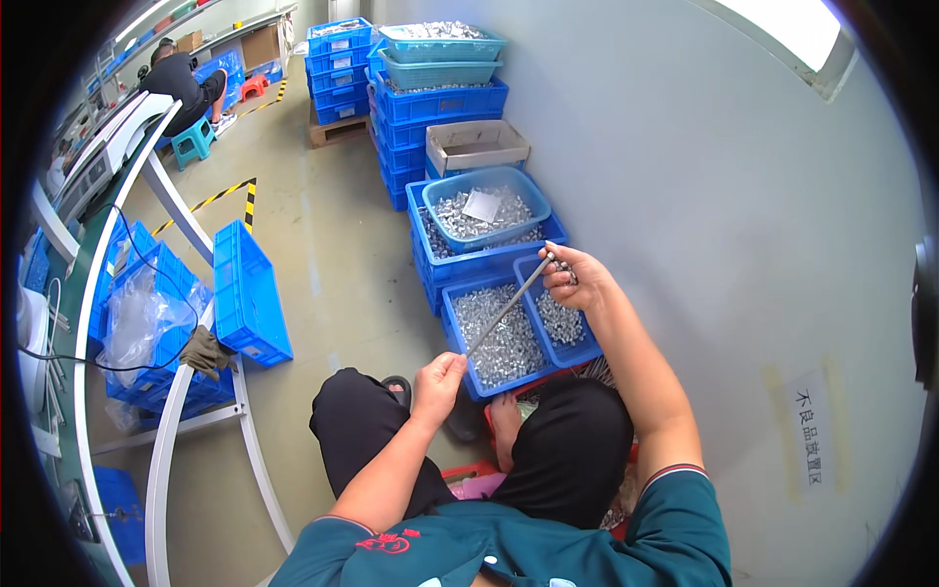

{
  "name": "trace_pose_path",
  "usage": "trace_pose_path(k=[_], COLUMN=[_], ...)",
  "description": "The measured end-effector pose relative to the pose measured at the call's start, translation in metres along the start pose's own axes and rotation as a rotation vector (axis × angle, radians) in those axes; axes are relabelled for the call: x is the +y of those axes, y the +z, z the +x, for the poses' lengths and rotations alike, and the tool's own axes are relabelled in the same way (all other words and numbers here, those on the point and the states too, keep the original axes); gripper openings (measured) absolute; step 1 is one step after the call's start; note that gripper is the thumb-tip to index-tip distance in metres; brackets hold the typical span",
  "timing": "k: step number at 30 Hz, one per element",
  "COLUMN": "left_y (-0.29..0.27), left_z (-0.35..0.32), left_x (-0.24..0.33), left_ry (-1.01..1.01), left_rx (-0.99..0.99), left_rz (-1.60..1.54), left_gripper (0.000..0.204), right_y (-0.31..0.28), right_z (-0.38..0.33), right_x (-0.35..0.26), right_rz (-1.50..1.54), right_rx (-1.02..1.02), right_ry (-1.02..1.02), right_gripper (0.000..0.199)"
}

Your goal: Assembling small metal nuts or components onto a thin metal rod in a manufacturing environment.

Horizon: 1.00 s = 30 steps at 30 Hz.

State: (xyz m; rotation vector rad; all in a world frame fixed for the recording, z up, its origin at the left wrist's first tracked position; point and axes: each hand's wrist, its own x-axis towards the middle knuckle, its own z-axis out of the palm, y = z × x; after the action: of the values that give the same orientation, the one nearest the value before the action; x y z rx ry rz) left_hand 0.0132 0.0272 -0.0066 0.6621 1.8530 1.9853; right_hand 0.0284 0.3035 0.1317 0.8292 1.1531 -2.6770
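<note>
While we sit over the floor, our left hand (439,377) grips the low end of a thin metal rod (506,310). Our right hand (574,277) is closed on its top end and some small shiny parts. The rod slants above a blue bin (464,345) full of metal parts (504,342).
</note>
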Motion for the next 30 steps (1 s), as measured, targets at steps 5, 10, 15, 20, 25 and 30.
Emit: trace_pose_path(k=[5, 10, 15, 20, 25, 30], left_y=[0.005, 0.009, 0.005, 0.004, 0.004, 0.002], left_z=[0.007, 0.012, 0.014, 0.012, 0.010, 0.007], left_x=[0.001, 0.000, 0.003, 0.002, 0.000, 0.002], left_ry=[-0.093, -0.078, -0.178, -0.171, -0.120, -0.109], left_rx=[-0.054, -0.087, -0.056, -0.047, -0.020, -0.024], left_rz=[-0.186, -0.258, -0.200, -0.170, -0.055, 0.000], left_gripper=[0.025, 0.026, 0.027, 0.026, 0.028, 0.027], right_y=[-0.014, -0.028, -0.028, -0.034, -0.030, -0.028], right_z=[-0.001, 0.009, 0.013, 0.015, 0.012, 0.011], right_x=[0.009, 0.011, 0.010, 0.012, 0.013, 0.012], right_rz=[0.065, 0.148, 0.213, 0.193, 0.195, 0.132], right_rx=[-0.088, -0.025, -0.009, -0.093, -0.154, -0.136], right_ry=[-0.017, 0.030, -0.022, -0.036, -0.101, -0.119], right_gripper=[0.031, 0.031, 0.023, 0.018, 0.019, 0.020])
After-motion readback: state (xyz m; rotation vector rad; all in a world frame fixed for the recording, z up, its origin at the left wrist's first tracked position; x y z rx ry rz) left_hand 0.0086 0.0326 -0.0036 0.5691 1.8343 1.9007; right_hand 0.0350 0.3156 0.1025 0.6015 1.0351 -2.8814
